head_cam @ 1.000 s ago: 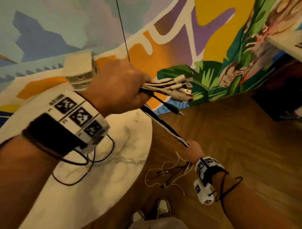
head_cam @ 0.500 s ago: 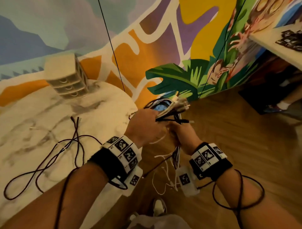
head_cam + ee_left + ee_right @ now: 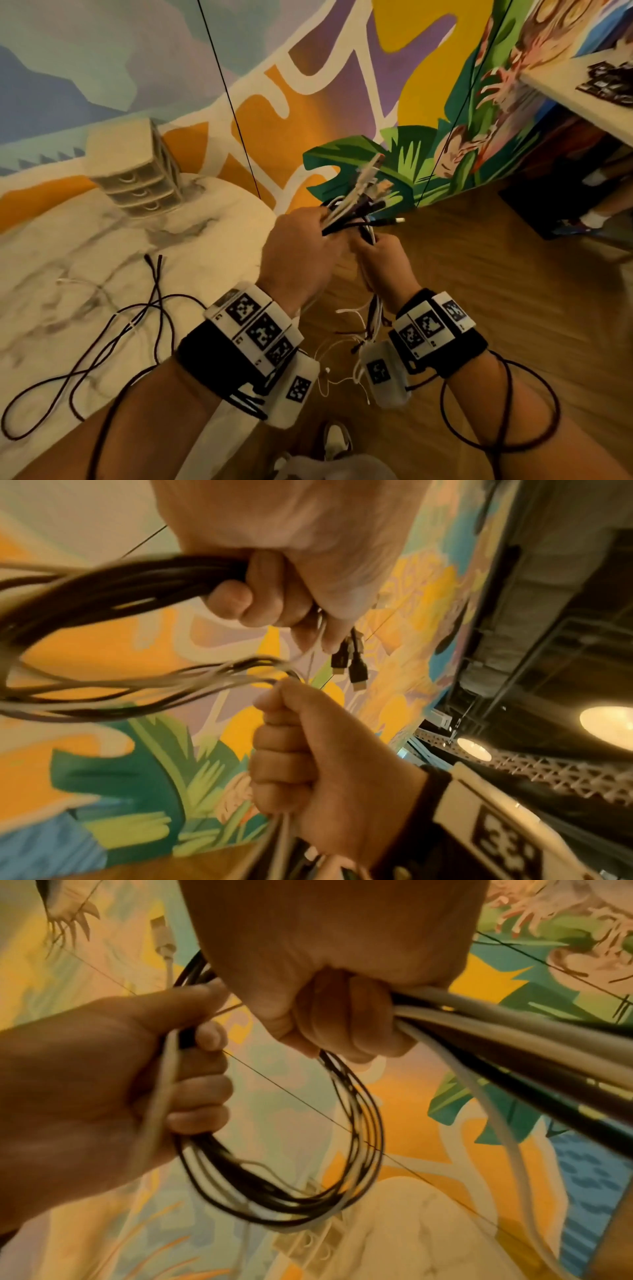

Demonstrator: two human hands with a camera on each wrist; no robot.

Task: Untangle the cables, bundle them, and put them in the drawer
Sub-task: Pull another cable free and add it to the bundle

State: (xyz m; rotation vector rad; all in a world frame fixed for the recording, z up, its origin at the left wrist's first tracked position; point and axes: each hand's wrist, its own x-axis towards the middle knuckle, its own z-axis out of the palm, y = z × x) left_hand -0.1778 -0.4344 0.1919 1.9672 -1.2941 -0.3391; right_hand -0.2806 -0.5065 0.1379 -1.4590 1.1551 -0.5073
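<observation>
Both hands hold one bundle of black and white cables in the air past the table's right edge. My left hand grips it near the plug ends, which fan up and to the right. Close beside it, my right hand grips the strands that hang down toward the floor. In the right wrist view a round cable loop runs from the left hand to the right hand. A loose dark cable lies spread on the marble table. The small beige drawer unit stands at the table's far side, its drawers pushed in.
A painted mural wall rises behind the table. Wooden floor lies to the right and below the hands, with my shoes on it. A shelf with dark items juts in at the upper right.
One second ago my left hand was raised with the plug ends and my right hand was low on the strands. The hands have come together, forming a cable loop between them.
</observation>
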